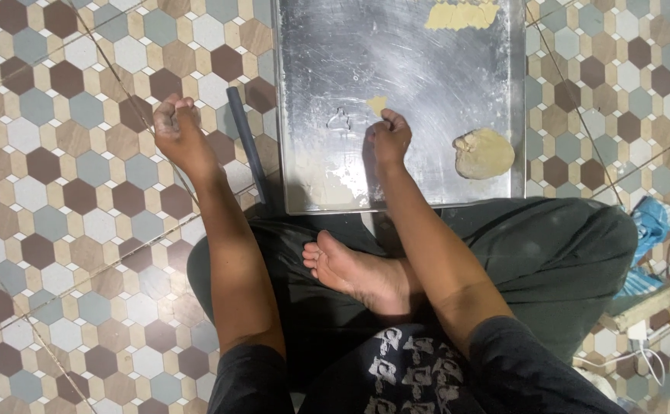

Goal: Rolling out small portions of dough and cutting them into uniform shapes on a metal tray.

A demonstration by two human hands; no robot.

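Dough scrap [377, 103], point toward right hand [389, 138]

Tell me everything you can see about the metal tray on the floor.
The metal tray is a flat, rectangular sheet of scratched, dull silver metal with a low raised rim, lying flat on the patterned tile floor before the seated person. Flour dusts its near left corner. On it lie a round dough lump near the right, a flattened dough strip at the far edge, and a small dough scrap. The right hand rests on it.
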